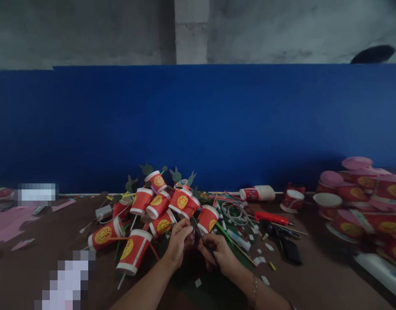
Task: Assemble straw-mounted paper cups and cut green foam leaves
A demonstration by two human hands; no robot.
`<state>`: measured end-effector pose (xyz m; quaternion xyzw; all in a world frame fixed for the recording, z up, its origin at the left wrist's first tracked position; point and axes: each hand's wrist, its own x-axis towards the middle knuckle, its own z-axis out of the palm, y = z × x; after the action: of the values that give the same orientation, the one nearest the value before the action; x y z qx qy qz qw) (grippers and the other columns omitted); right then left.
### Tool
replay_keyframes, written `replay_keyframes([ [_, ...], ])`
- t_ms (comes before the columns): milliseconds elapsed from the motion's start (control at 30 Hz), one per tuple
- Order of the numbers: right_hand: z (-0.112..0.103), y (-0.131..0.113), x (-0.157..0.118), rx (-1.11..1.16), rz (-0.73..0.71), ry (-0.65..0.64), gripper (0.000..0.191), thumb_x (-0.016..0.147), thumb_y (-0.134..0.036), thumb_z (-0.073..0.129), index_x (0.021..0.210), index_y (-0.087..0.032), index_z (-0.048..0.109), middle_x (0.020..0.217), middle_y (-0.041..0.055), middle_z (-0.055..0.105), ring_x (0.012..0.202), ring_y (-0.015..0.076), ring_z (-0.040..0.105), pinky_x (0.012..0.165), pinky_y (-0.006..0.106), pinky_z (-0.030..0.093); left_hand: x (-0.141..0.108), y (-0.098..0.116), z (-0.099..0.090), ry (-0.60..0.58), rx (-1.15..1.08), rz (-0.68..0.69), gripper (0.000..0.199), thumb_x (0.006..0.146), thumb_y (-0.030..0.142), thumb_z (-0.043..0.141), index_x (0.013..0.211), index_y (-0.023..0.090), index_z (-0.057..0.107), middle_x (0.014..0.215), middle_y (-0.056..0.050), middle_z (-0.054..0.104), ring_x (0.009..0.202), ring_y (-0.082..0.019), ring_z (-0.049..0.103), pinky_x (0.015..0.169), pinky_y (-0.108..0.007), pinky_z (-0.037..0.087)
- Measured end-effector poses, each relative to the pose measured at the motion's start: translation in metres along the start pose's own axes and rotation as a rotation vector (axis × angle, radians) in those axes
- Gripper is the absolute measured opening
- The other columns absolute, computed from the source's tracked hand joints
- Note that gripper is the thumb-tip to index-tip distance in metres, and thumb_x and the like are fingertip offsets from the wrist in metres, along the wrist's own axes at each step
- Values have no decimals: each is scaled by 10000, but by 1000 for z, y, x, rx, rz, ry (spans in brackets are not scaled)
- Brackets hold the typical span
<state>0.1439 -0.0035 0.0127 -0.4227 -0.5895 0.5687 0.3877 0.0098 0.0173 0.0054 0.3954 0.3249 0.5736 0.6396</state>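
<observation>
My right hand (219,254) is closed round a pair of dark scissors (212,255), its blades pointing up and away from me. Close beside it, my left hand (180,241) has its fingers pinched together near the blades. Whatever sits in that pinch is small and dark, and I cannot make it out. Just beyond both hands lies a heap of red paper cups with yellow emblems, among them a cup (207,218) by the scissor tips and another cup (134,252) tipped over at the front left. Straws and dark green leaf shapes stick out of the heap.
Right of my hands lie a coil of clear tubing (235,214), a red-handled tool (271,218), a glue tube (239,239) and paper scraps. More red cups (356,193) with pink tops are stacked far right. Pink paper (10,224) covers the left. A blue panel (198,125) stands behind.
</observation>
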Motion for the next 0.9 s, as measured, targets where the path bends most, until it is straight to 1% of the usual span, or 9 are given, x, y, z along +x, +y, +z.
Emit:
replay_keyframes([
  [133, -1, 4, 1, -6, -13, 16, 368, 600, -465, 693, 591, -171, 472, 340, -94, 424, 261, 50, 375, 279, 149, 256, 0, 0, -1, 0, 5, 34, 235, 695, 288, 572, 601, 182, 385, 445, 84, 399, 370, -30, 254, 395, -172, 147],
  [200, -3, 7, 2, 7, -37, 44, 362, 613, -467, 689, 610, -165, 488, 340, -86, 434, 268, 54, 382, 289, 153, 266, 0, 0, -2, -26, 17, 40, 239, 700, 282, 561, 593, 183, 372, 449, 84, 385, 379, -30, 249, 395, -173, 143],
  [333, -8, 11, 4, 74, -117, 171, 352, 671, -485, 647, 724, -163, 514, 368, -63, 494, 296, 66, 408, 310, 155, 276, -1, -5, -2, -194, 144, -68, 225, 669, 293, 558, 586, 192, 375, 418, 100, 326, 353, -30, 199, 373, -186, 108],
  [433, -11, 9, 3, 82, -148, 209, 362, 660, -492, 655, 717, -165, 512, 363, -65, 488, 300, 71, 412, 316, 159, 279, -1, -10, 0, -270, 245, -118, 236, 633, 283, 594, 556, 189, 392, 404, 95, 332, 348, -32, 222, 372, -192, 119],
  [533, -10, 6, 3, 78, -163, 195, 363, 625, -472, 690, 658, -165, 499, 348, -72, 465, 296, 71, 407, 327, 167, 296, -1, -10, 3, -223, 285, -76, 245, 648, 278, 615, 551, 179, 413, 417, 94, 340, 368, -34, 244, 390, -193, 145],
  [667, -9, 6, 3, 78, -168, 216, 365, 647, -487, 663, 634, -175, 475, 356, -60, 481, 298, 76, 413, 329, 175, 303, -3, -2, 7, -58, 341, 13, 241, 709, 354, 604, 624, 168, 475, 472, 85, 388, 414, -46, 294, 423, -194, 197],
  [733, -9, 7, 4, 83, -166, 250, 373, 655, -509, 644, 637, -176, 480, 358, -59, 477, 300, 81, 417, 328, 180, 312, -4, 0, 8, -57, 332, 9, 235, 693, 367, 633, 682, 163, 516, 531, 67, 457, 447, -53, 342, 440, -195, 225],
  [800, -9, 8, 4, 100, -168, 286, 372, 649, -512, 649, 657, -174, 493, 368, -61, 475, 312, 86, 430, 337, 187, 336, -5, 0, 10, -100, 323, -21, 241, 666, 357, 667, 727, 159, 541, 573, 53, 501, 466, -60, 373, 445, -196, 234],
  [900, -10, 8, 4, 123, -181, 295, 361, 632, -484, 678, 660, -177, 491, 373, -63, 478, 322, 87, 432, 350, 194, 354, -5, -3, 11, -94, 329, -40, 237, 672, 356, 661, 683, 159, 530, 535, 57, 486, 442, -57, 353, 432, -198, 219],
])
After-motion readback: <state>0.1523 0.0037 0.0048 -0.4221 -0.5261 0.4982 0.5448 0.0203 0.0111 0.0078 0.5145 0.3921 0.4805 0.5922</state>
